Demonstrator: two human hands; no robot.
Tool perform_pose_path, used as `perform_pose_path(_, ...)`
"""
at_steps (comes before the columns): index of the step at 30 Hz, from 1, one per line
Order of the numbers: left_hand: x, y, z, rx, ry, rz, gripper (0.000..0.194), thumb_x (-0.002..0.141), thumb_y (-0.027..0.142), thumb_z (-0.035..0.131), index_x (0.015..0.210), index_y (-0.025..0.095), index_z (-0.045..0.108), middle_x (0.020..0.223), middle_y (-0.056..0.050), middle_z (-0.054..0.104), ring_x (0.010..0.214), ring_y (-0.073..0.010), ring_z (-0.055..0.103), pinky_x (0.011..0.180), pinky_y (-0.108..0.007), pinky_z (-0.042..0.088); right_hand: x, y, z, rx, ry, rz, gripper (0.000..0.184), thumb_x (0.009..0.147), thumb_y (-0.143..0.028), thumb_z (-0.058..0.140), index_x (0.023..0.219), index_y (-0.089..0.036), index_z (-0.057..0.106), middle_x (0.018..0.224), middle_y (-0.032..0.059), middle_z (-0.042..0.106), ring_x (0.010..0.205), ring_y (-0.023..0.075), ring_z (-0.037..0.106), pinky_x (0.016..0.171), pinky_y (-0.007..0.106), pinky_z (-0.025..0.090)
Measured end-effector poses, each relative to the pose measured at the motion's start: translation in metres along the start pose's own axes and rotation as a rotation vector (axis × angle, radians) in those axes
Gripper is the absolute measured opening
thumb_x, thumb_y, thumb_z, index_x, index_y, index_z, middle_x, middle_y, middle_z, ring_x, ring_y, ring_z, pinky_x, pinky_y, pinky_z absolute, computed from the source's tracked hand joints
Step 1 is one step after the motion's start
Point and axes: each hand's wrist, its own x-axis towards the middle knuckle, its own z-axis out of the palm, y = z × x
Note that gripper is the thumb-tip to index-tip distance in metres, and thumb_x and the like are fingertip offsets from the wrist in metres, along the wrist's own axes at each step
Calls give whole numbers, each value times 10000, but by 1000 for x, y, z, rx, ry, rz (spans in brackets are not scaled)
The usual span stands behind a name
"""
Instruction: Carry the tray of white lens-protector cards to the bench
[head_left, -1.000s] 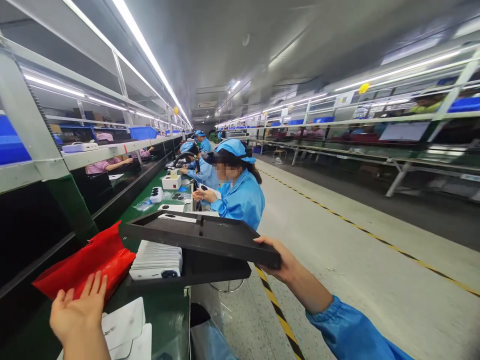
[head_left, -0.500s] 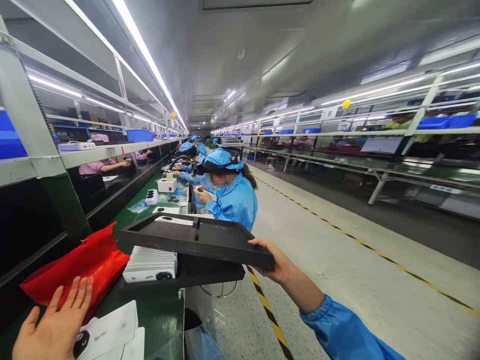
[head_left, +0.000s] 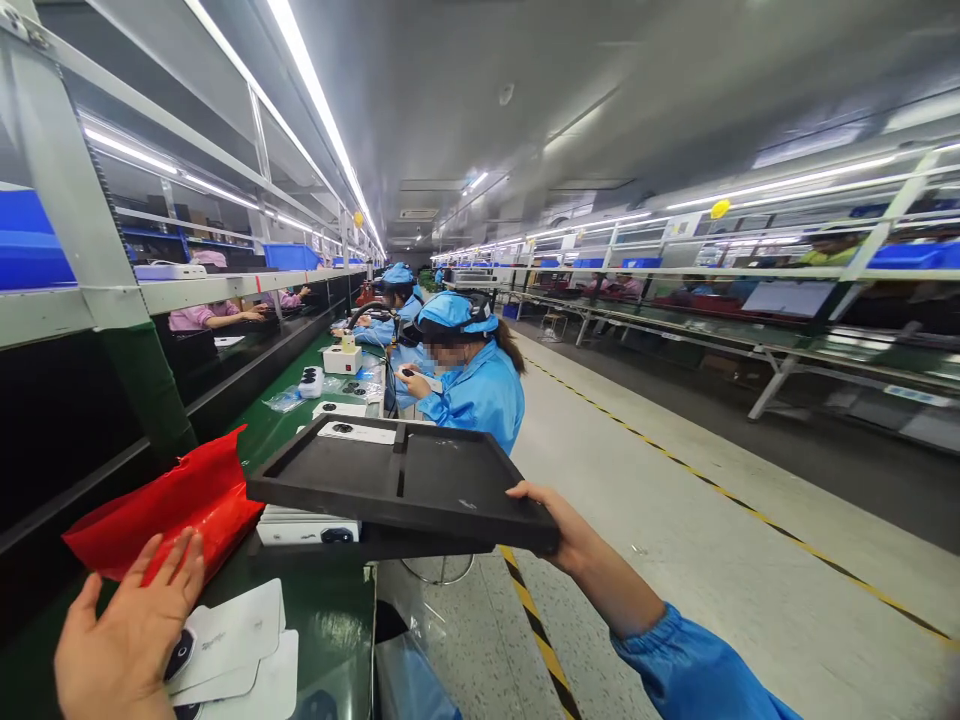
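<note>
My right hand grips the near corner of a black moulded tray, holding it in the air with its hollow side up. Below it, a stack of white flat items lies mostly hidden, resting on a second dark tray. My left hand hangs open, palm up, over the green bench. It is nearest to several white printed cards and a red plastic bag, touching neither clearly.
A co-worker in a blue smock sits just beyond the tray, with more workers along the green bench. White boxes and small parts lie there. Yellow-black floor tape runs beside it, and a translucent blue bag sits below the edge.
The black tray has swung lower and flatter over the white stack, covering more of it. My left hand has moved up and to the right, nearer the cards.
</note>
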Motion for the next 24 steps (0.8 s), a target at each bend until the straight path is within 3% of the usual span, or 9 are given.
perform_pose_path(5, -2, -8, 27, 184, -91, -137, 472, 884, 449, 476, 1257, 167, 544, 1283, -198, 611, 1177, -370, 617, 950, -557, 525, 4, 20, -1, -116, -1, 21, 65, 705, -134, 533, 757, -149, 569, 641, 48, 651, 525, 173, 625, 486, 216, 527)
perform_pose_path(9, 9, -31, 40, 542, 34, -33, 575, 871, 589, 465, 1296, 208, 532, 1268, -140, 622, 1207, -342, 588, 1060, -597, 410, 5, 17, -8, -205, 11, -33, 91, 740, -141, 582, 824, -171, 561, 684, 23, 652, 600, 174, 645, 504, 203, 508)
perform_pose_path(11, 17, -46, 45, 676, 101, 43, 654, 794, 640, 568, 1285, 208, 574, 1264, -131, 616, 1241, -373, 542, 1104, -627, 323, 4, 10, -10, -312, -5, -58, 200, 799, -216, 639, 985, -150, 611, 889, 83, 711, 783, 233, 694, 618, 259, 566)
perform_pose_path(13, 23, -60, 51, 803, 114, 125, 666, 696, 637, 681, 1203, 205, 645, 1224, -119, 633, 1233, -380, 529, 1119, -588, 310, 3, 0, -3, -613, 59, -207, 443, 855, -332, 663, 1236, -120, 585, 1234, 170, 647, 1114, 323, 636, 908, 383, 560)
perform_pose_path(15, 27, -72, 55, 908, 103, 199, 605, 655, 616, 714, 1099, 207, 686, 1142, -103, 664, 1173, -365, 560, 1099, -536, 348, 5, -11, 18, -1071, 207, -521, 657, 886, -426, 651, 1407, -65, 483, 1482, 237, 432, 1382, 402, 392, 1148, 514, 351)
perform_pose_path(17, 29, -82, 58, 990, 121, 259, 539, 679, 620, 667, 1026, 210, 681, 1062, -97, 680, 1095, -360, 593, 1057, -532, 384, 13, -23, 54, -1483, 236, -888, 759, 906, -464, 641, 1462, 1, 416, 1551, 277, 293, 1457, 434, 219, 1199, 565, 203)
perform_pose_path(19, 29, -89, 57, 1050, 159, 306, 501, 712, 632, 594, 966, 205, 659, 1014, -109, 681, 1053, -370, 604, 1019, -544, 406, 32, -33, 100, -1727, -63, -1146, 679, 984, -436, 567, 1488, -19, 388, 1514, 250, 380, 1411, 362, 353, 1186, 474, 280)
perform_pose_path(21, 29, -93, 54, 1084, 186, 350, 495, 728, 642, 535, 926, 200, 636, 1013, -125, 678, 1062, -374, 599, 1008, -532, 417, 61, -38, 147, -1821, -253, -1136, 556, 1054, -398, 482, 1511, -101, 373, 1361, 167, 574, 1214, 262, 576, 1039, 352, 461)
perform_pose_path(24, 28, -97, 48, 1090, 183, 399, 527, 724, 673, 495, 909, 195, 621, 1004, -124, 676, 1048, -360, 606, 990, -493, 439, 110, -29, 200, -1918, -235, -1079, 482, 1049, -461, 534, 1340, -77, 558, 1201, 194, 642, 1094, 304, 629, 916, 383, 525)
